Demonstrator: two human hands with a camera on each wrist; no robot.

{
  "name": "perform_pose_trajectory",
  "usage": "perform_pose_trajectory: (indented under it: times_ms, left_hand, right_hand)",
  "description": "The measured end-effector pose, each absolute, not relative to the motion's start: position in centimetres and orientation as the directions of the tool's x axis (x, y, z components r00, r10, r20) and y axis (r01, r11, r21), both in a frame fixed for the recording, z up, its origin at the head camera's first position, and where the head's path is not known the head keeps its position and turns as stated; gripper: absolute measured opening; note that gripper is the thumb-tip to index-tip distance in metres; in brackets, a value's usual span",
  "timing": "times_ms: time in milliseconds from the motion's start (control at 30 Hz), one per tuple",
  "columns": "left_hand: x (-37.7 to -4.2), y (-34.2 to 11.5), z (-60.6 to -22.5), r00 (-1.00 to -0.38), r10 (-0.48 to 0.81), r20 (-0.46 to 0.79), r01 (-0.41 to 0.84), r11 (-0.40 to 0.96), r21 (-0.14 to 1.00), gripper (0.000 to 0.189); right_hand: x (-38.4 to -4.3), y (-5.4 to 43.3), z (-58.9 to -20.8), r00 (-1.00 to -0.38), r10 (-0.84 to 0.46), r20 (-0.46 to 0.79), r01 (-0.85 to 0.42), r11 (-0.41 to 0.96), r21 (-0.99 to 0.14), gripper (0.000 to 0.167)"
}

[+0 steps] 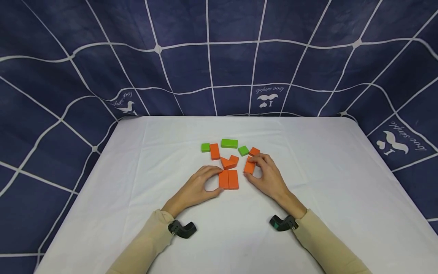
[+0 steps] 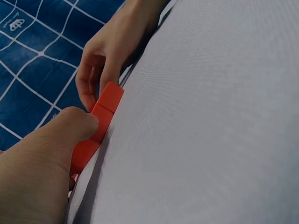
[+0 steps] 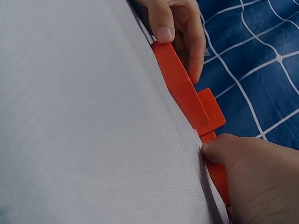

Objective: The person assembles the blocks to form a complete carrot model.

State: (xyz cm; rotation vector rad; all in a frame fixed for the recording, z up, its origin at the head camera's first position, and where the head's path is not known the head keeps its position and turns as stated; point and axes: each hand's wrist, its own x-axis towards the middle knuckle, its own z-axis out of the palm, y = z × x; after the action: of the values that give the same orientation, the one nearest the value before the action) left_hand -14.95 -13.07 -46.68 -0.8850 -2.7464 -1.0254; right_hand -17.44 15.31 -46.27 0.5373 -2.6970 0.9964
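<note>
Two orange rectangular blocks lie side by side on the table in the head view. My left hand grips the left orange block by its near and far ends, thumb at the near one. The right orange block touches it along one side. A short way to the right, my right hand pinches another orange block, slightly tilted, between thumb and fingers. In the left wrist view, the left thumb lies against orange. Beyond the pair sit an orange triangular or notched piece, its exact shape unclear.
Behind are an orange block, a green block, two small green blocks and a small orange one. The white-covered table ends at a dark blue gridded cloth.
</note>
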Motion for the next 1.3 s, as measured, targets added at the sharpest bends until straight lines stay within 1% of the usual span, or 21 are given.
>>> perform_pose_trajectory:
  times_ms: [133,333,400,533,800,933,1300]
  left_hand:
    - [-15.0,-13.1,-46.7,-0.83,0.495,0.259,0.544,0.61,0.576,0.057]
    - [-14.9,-13.1,-46.5,-0.828,0.494,0.265,0.548,0.614,0.568,0.056]
    - [-14.9,-13.2,-46.5,-0.828,0.494,0.266,0.548,0.614,0.568,0.056]
    - [-14.9,-13.2,-46.5,-0.832,0.491,0.258,0.541,0.614,0.574,0.057]
    - [-14.9,-13.1,-46.5,-0.833,0.49,0.259,0.54,0.612,0.578,0.057]
    - [-14.9,-13.0,-46.5,-0.835,0.488,0.254,0.536,0.618,0.575,0.057]
    - [-14.9,-13.0,-46.5,-0.841,0.487,0.237,0.525,0.624,0.579,0.058]
  right_hand:
    - [-17.4,15.5,-46.2,-0.909,-0.274,0.314,-0.412,0.701,-0.582,0.044]
    - [-17.8,16.1,-45.9,-0.912,-0.306,0.273,-0.409,0.625,-0.665,0.054]
    - [-17.9,16.4,-45.8,-0.908,-0.329,0.258,-0.412,0.595,-0.69,0.057]
    - [-18.1,16.8,-46.0,-0.888,-0.395,0.237,-0.437,0.56,-0.704,0.059]
    - [-17.7,16.9,-45.9,-0.848,-0.486,0.209,-0.48,0.542,-0.69,0.06]
    - [-17.4,16.7,-45.9,-0.825,-0.522,0.216,-0.515,0.536,-0.669,0.061]
    - [-17.2,16.4,-46.1,-0.798,-0.557,0.228,-0.557,0.539,-0.632,0.064]
